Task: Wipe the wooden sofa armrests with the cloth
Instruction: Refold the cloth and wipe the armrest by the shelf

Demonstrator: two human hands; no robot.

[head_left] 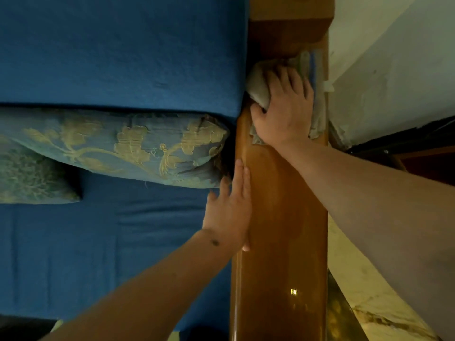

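A glossy brown wooden armrest runs from the bottom of the view up to the sofa's wooden back post. A grey cloth with a blue-green striped edge lies bunched on the armrest's far end. My right hand presses down on the cloth with spread fingers, the thumb hooked at the cloth's left side. My left hand rests flat with straight fingers on the armrest's inner left edge, nearer to me, holding nothing.
The blue sofa seat and back cushion fill the left. A blue cushion with a gold floral pattern lies against the armrest. A pale wall and marble floor are on the right.
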